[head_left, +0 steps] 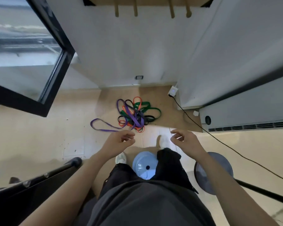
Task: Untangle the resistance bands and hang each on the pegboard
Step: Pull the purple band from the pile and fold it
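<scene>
On the floor by the foot of the white wall lies a tangled heap of flat rubber resistance bands (pixel 137 114), purple, green, orange and black all knotted through one another, with one long purple loop (pixel 101 125) trailing out to the left across the pale tiles. Both bare hands hover above the floor, near the heap but apart from it. The left hand (pixel 121 139) has its grip released, fingers loosely curled and holding nothing; the right hand (pixel 184 137) is the same, fingers bent and empty. High on the wall, at the top edge of the view, a wooden pegboard (pixel 147 1) shows four bare wooden pegs (pixel 171 9). A black cable (pixel 219 137) runs across the floor to the right.
</scene>
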